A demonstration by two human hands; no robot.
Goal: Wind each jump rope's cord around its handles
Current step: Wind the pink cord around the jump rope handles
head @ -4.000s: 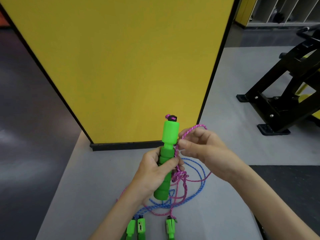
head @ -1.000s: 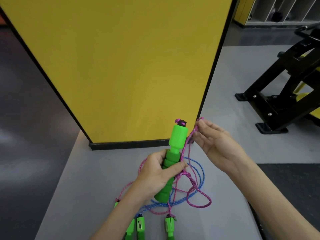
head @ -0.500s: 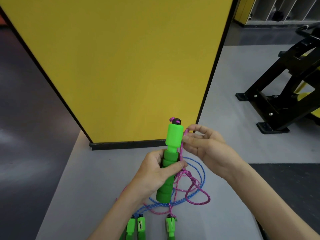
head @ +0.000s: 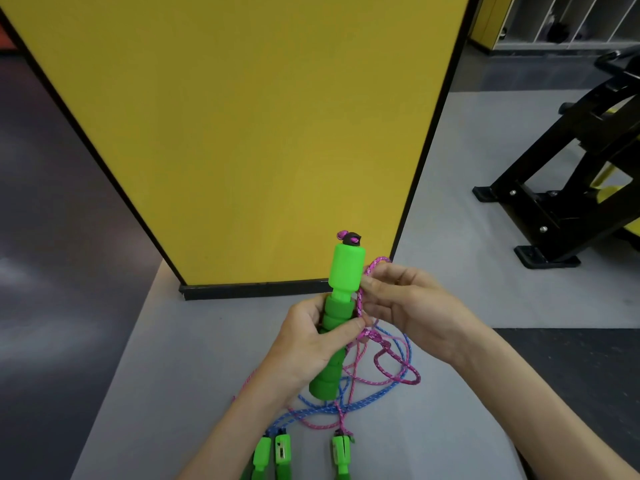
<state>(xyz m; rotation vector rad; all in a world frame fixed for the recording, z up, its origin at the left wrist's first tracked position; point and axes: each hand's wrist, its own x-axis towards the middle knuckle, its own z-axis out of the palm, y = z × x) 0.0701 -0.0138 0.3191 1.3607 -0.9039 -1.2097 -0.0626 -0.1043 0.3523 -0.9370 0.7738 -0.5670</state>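
Above table (head: 166, 375), left hand (head: 306, 346) grips handle (head: 346, 271), right hand (head: 414, 311) seemingly pinches cord (head: 360, 301).

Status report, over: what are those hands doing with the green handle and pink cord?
Left hand grips upright green foam handle. Right hand pinches pink braided cord beside it. Loose blue braided cord crosses pink loops on grey table.

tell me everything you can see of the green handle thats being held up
The green handle is bright green, with a smooth, wider cylinder on top and a ribbed, foam-looking grip below. A black cap sits at its tip, where the pink cord enters. It stands nearly upright above the grey table. The left hand grips its middle. The right hand pinches the cord just beside its upper part. No wound turns are visible on it.
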